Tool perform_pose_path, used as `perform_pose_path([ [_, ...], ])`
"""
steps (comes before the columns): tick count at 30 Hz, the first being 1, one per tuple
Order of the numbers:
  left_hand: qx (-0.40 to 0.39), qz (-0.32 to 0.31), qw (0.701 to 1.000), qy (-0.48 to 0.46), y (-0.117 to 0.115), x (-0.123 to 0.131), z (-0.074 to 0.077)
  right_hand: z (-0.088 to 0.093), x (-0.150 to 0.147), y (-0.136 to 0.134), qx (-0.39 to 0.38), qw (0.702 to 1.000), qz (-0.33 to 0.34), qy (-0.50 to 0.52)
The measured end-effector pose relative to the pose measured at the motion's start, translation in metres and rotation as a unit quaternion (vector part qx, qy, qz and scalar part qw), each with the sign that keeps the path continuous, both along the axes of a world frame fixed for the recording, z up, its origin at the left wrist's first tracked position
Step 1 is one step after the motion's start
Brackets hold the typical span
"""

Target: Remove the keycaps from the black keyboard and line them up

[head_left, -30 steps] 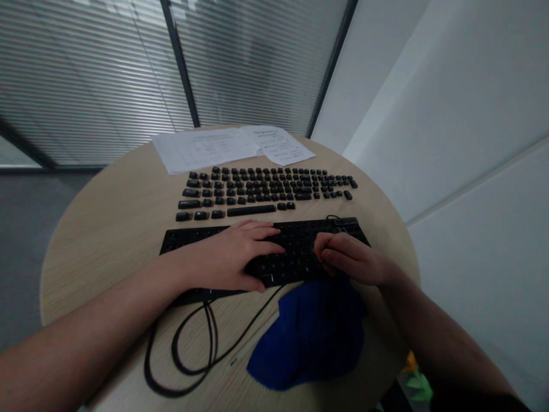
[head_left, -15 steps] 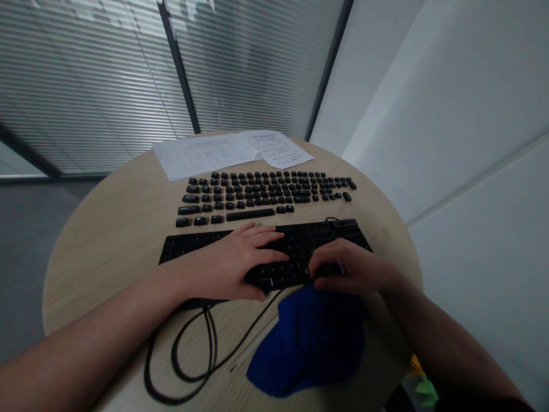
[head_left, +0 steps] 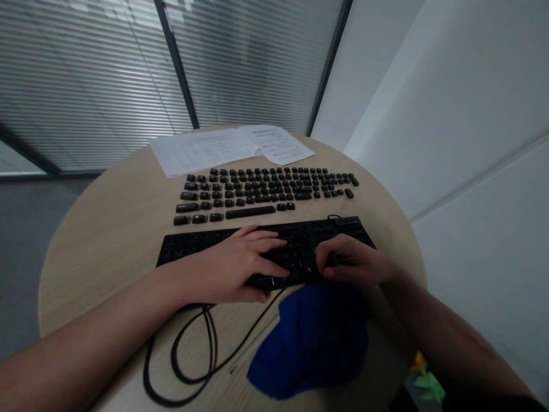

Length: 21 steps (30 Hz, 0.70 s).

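Note:
A black keyboard [head_left: 300,240] with its keycaps off lies across the near half of the table. My left hand [head_left: 244,263] rests flat on its left and middle part, fingers spread, thumb over the near edge. Over the keyboard's right part, my right hand [head_left: 351,260] is closed, thumb and forefinger curled together. Whatever is between those fingertips is dark and I cannot make it out. Beyond the keyboard, loose black keycaps [head_left: 266,186] stand in rows in keyboard order, with a long space bar [head_left: 250,212] at the front. A blue cloth cap [head_left: 309,343] sits below my right hand.
Printed sheets of paper [head_left: 206,151] lie at the far side of the round wooden table [head_left: 94,240]. A black cable [head_left: 175,360] is looped at the near left, beside the cap. A white wall [head_left: 480,143] stands close on the right, and blinds [head_left: 86,86] hang behind.
My right hand has shifted slightly right along the keyboard, its fingers still curled. My left hand stays on the keyboard, its fingers slightly moved. The view has tilted a little.

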<state>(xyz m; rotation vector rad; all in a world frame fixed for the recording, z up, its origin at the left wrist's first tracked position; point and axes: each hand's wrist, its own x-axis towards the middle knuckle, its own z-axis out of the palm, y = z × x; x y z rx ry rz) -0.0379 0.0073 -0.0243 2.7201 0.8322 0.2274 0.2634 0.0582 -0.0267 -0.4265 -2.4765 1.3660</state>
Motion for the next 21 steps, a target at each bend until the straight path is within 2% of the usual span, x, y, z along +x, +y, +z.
perform_pose_path([
  [10,0.009,0.001,1.0,-0.005,-0.001,0.0,-0.003,-0.007,-0.001,0.0,-0.039,0.998,-0.008,0.046],
  [12,0.011,0.005,1.0,-0.005,-0.001,0.0,-0.003,-0.011,0.003,0.0,-0.085,0.989,-0.03,0.116],
  [15,0.012,0.007,1.0,0.001,-0.001,0.001,-0.004,-0.014,0.011,0.001,-0.146,0.945,-0.089,0.279],
  [16,0.012,0.007,1.0,0.001,-0.001,0.002,-0.004,-0.014,0.013,0.001,-0.149,0.936,-0.102,0.301],
  [21,0.013,0.001,1.0,-0.012,-0.001,0.0,0.0,-0.014,0.009,-0.001,-0.117,0.963,-0.097,0.224],
])
